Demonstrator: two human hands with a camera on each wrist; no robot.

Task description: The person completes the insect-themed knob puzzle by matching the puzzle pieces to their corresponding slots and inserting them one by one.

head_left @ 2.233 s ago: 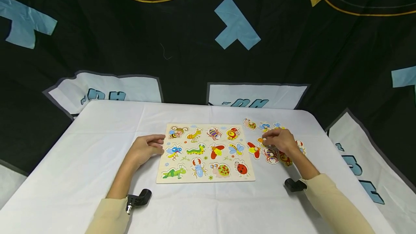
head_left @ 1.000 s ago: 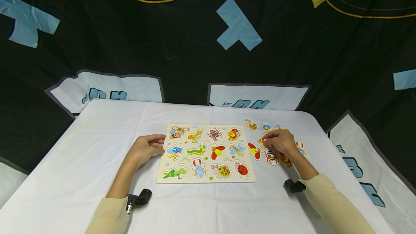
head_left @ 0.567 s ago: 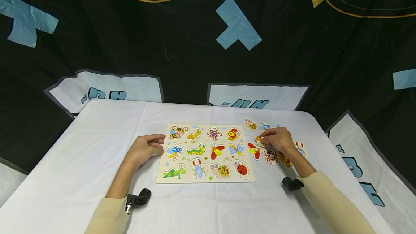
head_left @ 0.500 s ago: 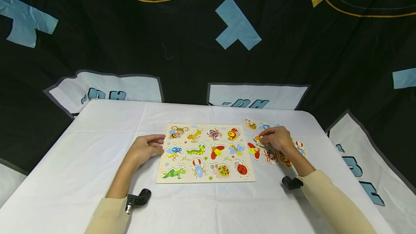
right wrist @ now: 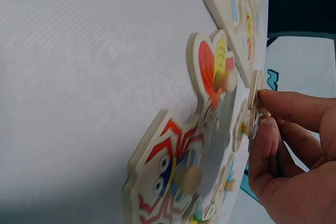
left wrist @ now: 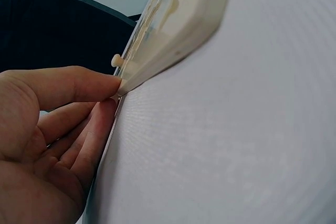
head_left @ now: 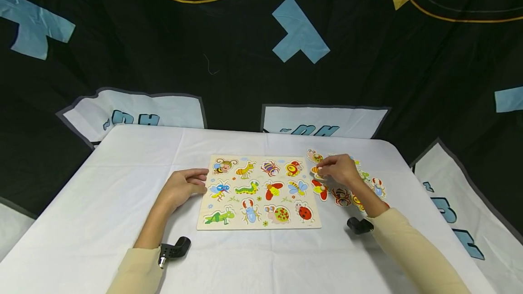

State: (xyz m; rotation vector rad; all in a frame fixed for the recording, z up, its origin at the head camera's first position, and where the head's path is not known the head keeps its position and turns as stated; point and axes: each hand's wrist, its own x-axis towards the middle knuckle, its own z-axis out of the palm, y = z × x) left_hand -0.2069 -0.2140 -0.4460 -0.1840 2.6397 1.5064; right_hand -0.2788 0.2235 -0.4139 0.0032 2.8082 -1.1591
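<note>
Just off the puzzle board's (head_left: 257, 176) edge, between two and three o'clock, the striped piece (head_left: 314, 171) sits pinched in the right hand's (head_left: 340, 169) fingertips; a level carry should best clear the red-winged piece (head_left: 320, 189) at its six o'clock. Toward nine, the left hand (head_left: 180, 187), fingers extended, gripping nothing, touches the board's edge; light pressure there would steady it.

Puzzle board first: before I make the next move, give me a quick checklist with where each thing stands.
1. Board flat on the table: ok.
2. Left hand touching the board's left edge: ok.
3. Right hand pinching the striped piece: ok.
4. Striped piece over the board: not ok, it is to the right.
5. Striped piece clear of the loose snail piece: cannot tell.
</note>
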